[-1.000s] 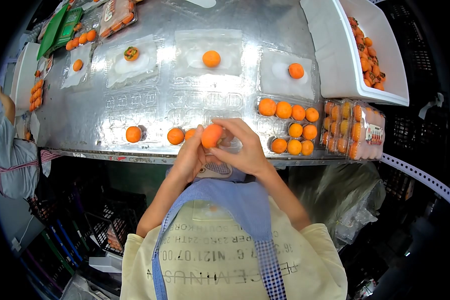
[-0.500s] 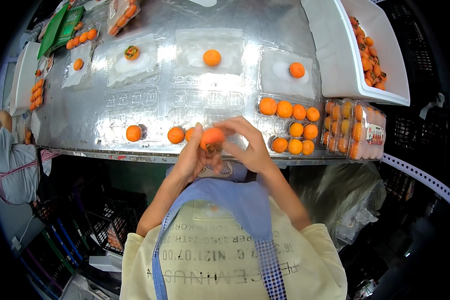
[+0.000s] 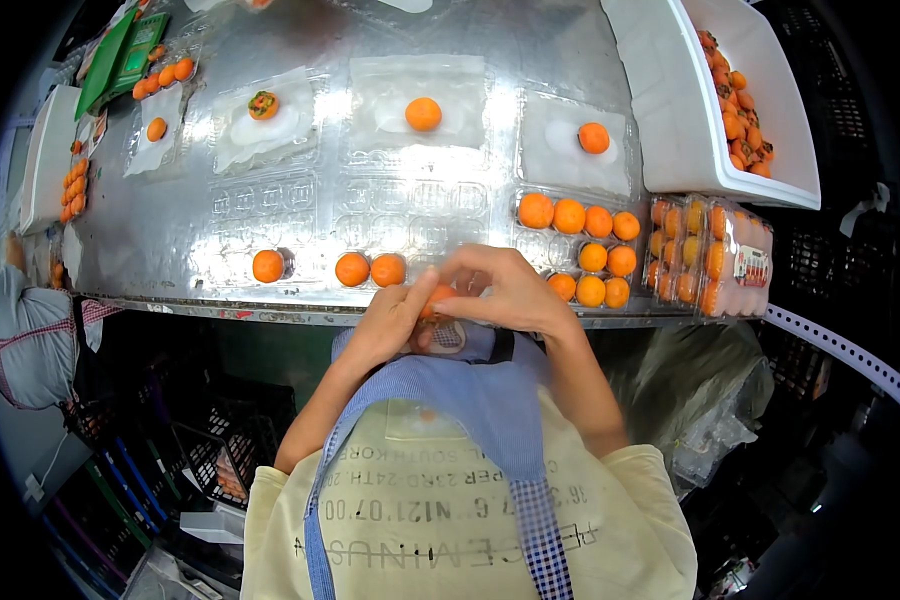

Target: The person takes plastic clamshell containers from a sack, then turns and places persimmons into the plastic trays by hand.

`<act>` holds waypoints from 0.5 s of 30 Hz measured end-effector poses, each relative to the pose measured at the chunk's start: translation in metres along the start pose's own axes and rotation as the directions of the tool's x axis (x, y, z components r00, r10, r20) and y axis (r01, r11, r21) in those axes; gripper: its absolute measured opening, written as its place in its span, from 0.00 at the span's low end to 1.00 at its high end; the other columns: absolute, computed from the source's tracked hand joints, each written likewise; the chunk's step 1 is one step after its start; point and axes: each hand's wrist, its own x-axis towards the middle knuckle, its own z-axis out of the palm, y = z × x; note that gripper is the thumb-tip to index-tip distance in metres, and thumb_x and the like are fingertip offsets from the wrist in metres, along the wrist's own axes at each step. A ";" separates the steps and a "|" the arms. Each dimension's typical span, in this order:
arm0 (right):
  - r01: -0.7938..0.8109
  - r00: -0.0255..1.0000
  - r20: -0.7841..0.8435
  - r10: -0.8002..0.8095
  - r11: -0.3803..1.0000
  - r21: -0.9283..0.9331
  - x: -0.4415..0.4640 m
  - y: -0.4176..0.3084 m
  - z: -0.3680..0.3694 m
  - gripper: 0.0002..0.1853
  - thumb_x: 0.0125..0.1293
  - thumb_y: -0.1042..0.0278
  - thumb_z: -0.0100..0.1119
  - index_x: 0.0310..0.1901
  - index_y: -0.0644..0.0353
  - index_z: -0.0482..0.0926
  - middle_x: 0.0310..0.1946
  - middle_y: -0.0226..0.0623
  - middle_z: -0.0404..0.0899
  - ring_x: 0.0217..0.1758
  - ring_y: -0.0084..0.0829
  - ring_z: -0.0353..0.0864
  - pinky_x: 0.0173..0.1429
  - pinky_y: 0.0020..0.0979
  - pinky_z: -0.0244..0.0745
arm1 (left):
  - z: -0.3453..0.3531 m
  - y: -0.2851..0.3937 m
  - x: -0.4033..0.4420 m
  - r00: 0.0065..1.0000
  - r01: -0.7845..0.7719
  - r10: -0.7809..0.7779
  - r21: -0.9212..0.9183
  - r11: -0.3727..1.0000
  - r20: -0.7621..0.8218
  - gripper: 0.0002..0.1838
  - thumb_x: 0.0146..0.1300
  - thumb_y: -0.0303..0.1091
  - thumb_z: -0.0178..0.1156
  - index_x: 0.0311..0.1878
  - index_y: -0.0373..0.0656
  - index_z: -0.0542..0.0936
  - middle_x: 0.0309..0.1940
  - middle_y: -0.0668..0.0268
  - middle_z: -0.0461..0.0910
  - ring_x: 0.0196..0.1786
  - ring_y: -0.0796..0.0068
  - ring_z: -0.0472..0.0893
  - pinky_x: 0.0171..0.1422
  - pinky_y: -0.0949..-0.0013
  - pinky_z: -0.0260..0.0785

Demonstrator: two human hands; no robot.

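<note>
At the table's front edge, my left hand [image 3: 390, 325] is closed round a small orange persimmon [image 3: 438, 296], partly covered by fingers. My right hand [image 3: 508, 290] pinches the same fruit from the other side. Just beyond my left hand, two persimmons [image 3: 387, 270] sit side by side in a clear plastic tray [image 3: 412, 215]. To the right of my hands, another clear tray holds several persimmons [image 3: 592, 259] in rows. A single persimmon [image 3: 423, 114] rests on the lid side of the middle tray.
A white foam box [image 3: 660, 90] of persimmons [image 3: 735, 110] stands at the right, with filled clear packs [image 3: 735, 262] in front. Further left are more open trays [image 3: 263, 200] and a green scale-like object [image 3: 120, 65]. Another person's sleeve [image 3: 30, 325] shows at the far left.
My hands have come closer together round the persimmon, which sits slightly lower and is more covered. The filled pack at the back left has moved mostly out of view.
</note>
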 end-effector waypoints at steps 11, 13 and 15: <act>0.169 0.982 0.050 -0.180 0.969 0.181 -0.008 0.003 -0.004 0.24 0.53 0.68 0.68 0.53 0.58 0.77 0.46 0.33 0.77 0.39 0.27 0.77 0.40 0.25 0.77 | 0.005 0.009 -0.002 0.988 0.135 -0.084 -0.481 0.866 0.126 0.35 0.66 0.68 0.34 0.41 0.40 0.71 0.19 0.65 0.71 0.12 0.79 0.66 0.16 0.74 0.62; 0.207 0.975 0.049 -0.218 0.964 0.167 -0.007 0.002 -0.001 0.27 0.52 0.68 0.69 0.55 0.57 0.76 0.48 0.33 0.76 0.40 0.26 0.77 0.40 0.25 0.76 | 0.006 0.010 -0.001 0.989 0.143 -0.101 -0.517 0.844 0.109 0.35 0.66 0.67 0.34 0.41 0.40 0.70 0.18 0.65 0.70 0.11 0.78 0.66 0.14 0.73 0.62; 0.194 0.976 0.053 -0.209 0.959 0.207 -0.006 0.009 0.002 0.28 0.52 0.67 0.69 0.57 0.56 0.75 0.49 0.35 0.76 0.39 0.26 0.77 0.40 0.25 0.75 | 0.007 0.013 -0.002 0.987 0.144 -0.084 -0.537 0.831 0.135 0.35 0.66 0.68 0.33 0.41 0.40 0.69 0.18 0.64 0.70 0.11 0.77 0.66 0.13 0.73 0.61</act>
